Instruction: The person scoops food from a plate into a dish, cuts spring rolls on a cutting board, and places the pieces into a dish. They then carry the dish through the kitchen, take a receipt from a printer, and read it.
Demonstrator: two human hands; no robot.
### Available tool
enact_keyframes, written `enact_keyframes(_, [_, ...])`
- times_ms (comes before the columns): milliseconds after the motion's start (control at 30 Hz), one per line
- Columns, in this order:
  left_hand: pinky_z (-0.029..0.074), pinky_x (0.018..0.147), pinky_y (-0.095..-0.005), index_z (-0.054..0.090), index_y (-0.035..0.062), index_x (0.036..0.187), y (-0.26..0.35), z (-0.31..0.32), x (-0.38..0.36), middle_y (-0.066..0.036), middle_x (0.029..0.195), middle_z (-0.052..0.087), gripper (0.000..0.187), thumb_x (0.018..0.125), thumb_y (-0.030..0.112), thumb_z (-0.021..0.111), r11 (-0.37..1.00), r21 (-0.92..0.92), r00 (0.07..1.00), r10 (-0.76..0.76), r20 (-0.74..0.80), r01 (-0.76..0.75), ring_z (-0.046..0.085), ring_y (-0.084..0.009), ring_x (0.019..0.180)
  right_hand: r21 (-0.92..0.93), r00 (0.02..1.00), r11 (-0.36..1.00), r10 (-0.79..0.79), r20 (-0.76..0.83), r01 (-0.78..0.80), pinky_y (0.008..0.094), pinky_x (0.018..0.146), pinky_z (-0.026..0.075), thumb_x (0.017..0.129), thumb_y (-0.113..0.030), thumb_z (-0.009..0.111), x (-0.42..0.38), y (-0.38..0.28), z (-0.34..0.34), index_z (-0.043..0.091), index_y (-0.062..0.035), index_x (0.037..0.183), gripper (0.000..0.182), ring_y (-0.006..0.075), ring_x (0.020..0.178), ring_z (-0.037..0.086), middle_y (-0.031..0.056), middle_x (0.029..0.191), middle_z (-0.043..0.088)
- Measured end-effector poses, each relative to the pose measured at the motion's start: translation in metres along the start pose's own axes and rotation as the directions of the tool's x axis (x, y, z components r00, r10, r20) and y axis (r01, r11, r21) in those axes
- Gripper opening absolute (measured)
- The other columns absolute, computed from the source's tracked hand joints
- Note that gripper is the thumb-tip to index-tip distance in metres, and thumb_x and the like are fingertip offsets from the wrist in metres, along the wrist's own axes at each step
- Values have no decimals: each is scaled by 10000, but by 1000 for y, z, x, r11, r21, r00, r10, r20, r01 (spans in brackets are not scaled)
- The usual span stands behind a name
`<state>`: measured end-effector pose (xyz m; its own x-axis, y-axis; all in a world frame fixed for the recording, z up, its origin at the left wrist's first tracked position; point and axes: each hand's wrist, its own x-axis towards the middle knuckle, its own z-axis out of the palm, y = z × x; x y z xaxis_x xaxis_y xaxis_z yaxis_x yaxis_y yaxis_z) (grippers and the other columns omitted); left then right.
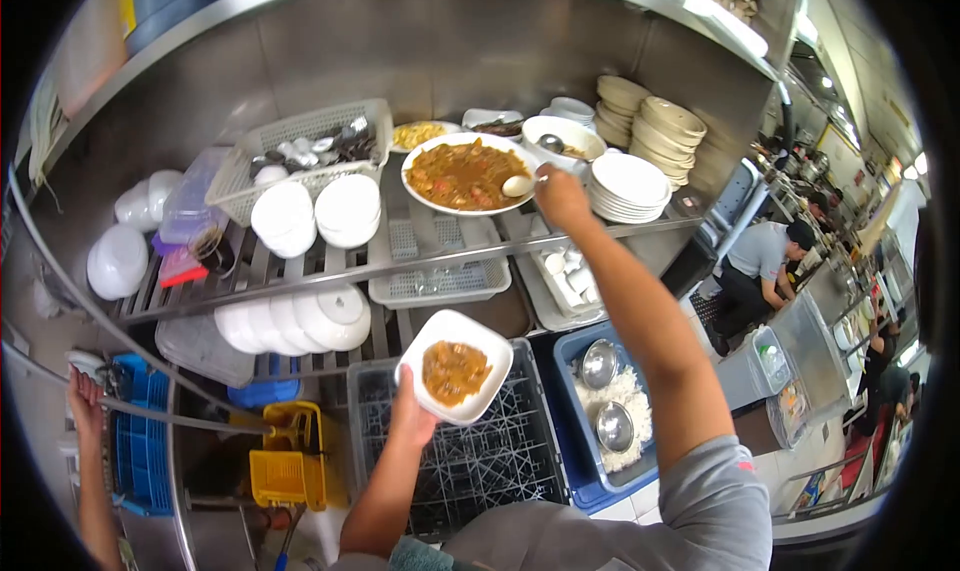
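Note:
My left hand (410, 418) grips a white square bowl (495, 356), tilted toward me, with a portion of brown-orange stew (455, 373) in it. On the steel shelf above, my right hand (563, 197) is closed around the handle of a serving spoon (517, 186). The spoon's pale head rests at the right edge of a large white dish (407, 181) full of stew with reddish chunks. Right beside that hand are a stack of white plates (628, 186) and a white bowl (548, 127) with a ladle in it.
A cutlery basket (375, 131) and stacked white bowls (348, 209) stand left on the shelf. Below are a black crate (480, 461) and a blue tub (570, 356) of rice with metal bowls. Another person's hand (85, 396) is far left; a co-worker (760, 256) bends at right.

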<state>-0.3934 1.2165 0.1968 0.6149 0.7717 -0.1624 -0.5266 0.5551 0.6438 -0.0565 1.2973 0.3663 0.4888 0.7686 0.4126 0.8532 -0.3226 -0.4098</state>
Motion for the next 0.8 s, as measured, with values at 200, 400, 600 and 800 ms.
enact_keyframes(200, [386,980,-436,304,54,1354,-27,-29,-37,-119,1346,410,635,931,528,295,999,31,999,-32,-38,33,428,-261,1220,124,995,992,-13,-102,25,444,811,470,826,-220,553,-17,1,34,558,-69,1083,298,385,932,574,202,1085,541])
enact_keyframes(400, [387,975,-391,326,44,1342,-52,-17,-60,-100,1315,450,586,951,479,290,998,26,997,-64,-45,65,460,-230,1187,108,877,946,-235,-419,305,405,721,504,845,-211,590,-72,31,1,501,-61,1165,365,327,832,615,169,1141,507])
enact_keyframes(600, [318,1027,-390,321,7,1340,-91,10,-66,-110,1335,429,564,961,425,315,986,56,980,-164,109,159,422,-245,1218,740,945,589,225,236,-325,252,551,478,887,-216,550,-255,147,-41,535,-66,1159,311,114,619,605,63,952,627])
enact_keyframes(800, [312,1030,-415,283,21,1363,-169,77,-90,-127,1352,401,569,962,424,305,892,190,850,-449,274,410,404,-280,1231,211,789,779,502,355,-591,336,635,503,881,-314,524,-525,281,-55,617,-91,1005,271,189,640,637,108,837,644])
